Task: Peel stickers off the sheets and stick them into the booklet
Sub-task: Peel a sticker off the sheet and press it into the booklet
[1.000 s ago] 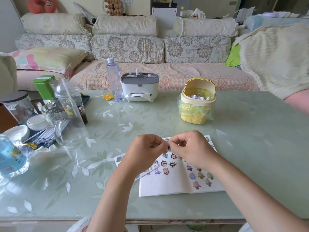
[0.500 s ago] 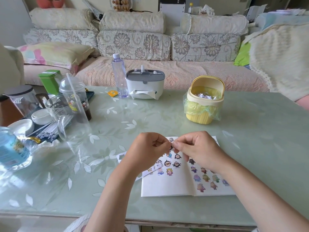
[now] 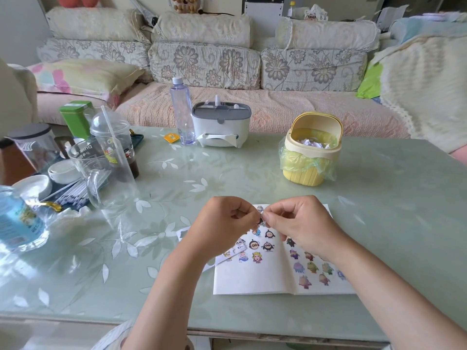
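An open white booklet (image 3: 255, 276) lies on the table in front of me, with several cartoon stickers on both pages. A sticker sheet (image 3: 185, 232) pokes out from under my left wrist at the booklet's left edge. Above the booklet's top my left hand (image 3: 222, 224) and my right hand (image 3: 300, 223) meet fingertip to fingertip. Both pinch a small sticker (image 3: 260, 215) between thumb and fingers. Most of that sticker is hidden by the fingers.
A yellow mini bin (image 3: 312, 150) with a plastic liner stands behind the booklet. A grey-white tissue box (image 3: 219, 127) and a clear bottle (image 3: 182, 111) are at the far edge. Cups, a glass jug (image 3: 106, 178), bowls and a water bottle (image 3: 17, 221) crowd the left side.
The view has tilted slightly downward. Both hands stay together over the booklet's top, still pinching the small sticker, with only slight finger movement.
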Demonstrator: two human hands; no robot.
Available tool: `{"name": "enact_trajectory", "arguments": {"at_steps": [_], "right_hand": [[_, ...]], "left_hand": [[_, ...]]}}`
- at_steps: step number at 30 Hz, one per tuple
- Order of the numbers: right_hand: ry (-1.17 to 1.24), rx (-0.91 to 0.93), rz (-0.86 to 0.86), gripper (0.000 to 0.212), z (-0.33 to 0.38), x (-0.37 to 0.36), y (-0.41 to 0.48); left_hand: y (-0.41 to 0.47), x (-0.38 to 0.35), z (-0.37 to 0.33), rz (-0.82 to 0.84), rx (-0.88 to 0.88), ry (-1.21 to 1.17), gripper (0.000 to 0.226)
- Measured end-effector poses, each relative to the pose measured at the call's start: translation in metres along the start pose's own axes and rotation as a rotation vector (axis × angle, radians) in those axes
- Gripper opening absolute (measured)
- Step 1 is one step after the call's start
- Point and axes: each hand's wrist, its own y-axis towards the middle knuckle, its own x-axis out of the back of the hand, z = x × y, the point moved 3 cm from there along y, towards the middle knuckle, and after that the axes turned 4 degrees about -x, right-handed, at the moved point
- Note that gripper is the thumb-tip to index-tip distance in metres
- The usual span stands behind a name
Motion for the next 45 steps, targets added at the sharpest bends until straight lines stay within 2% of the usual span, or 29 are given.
{"name": "enact_trajectory", "arguments": {"at_steps": [11,17,19,22,24,27,37,45], "right_hand": [[-0.087,0.063,-0.067,0.028,0.002,-0.005,-0.004],[0.061,0.023,-0.084,0.020,0.000,-0.001,0.000],[0.095,0.006,-0.088,0.018,-0.001,-0.001,0.000],[0.099,-0.009,-0.141,0.020,-0.002,0.000,0.000],[0.090,-0.003,-0.190,0.020,-0.003,0.000,-0.001],[0.044,0.053,-0.245,0.019,-0.001,0.001,-0.002],[-0.265,0.318,-0.354,0.018,0.003,0.001,-0.004],[-0.356,0.379,-0.385,0.014,0.002,0.000,-0.005]], "left_hand": [[0.000,-0.005,0.000,-0.025,-0.023,-0.007,0.015],[0.002,-0.003,-0.002,-0.072,-0.015,-0.097,0.010],[0.002,-0.004,-0.001,-0.125,-0.050,-0.075,0.003],[0.001,-0.005,-0.003,-0.312,-0.139,0.079,0.015],[0.001,-0.008,-0.005,-0.360,-0.176,0.144,0.014],[0.001,-0.015,-0.004,-0.300,-0.130,0.084,0.003],[0.003,-0.020,-0.002,-0.223,0.012,-0.098,0.011],[0.002,-0.022,-0.002,-0.267,0.058,-0.041,0.008]]}}
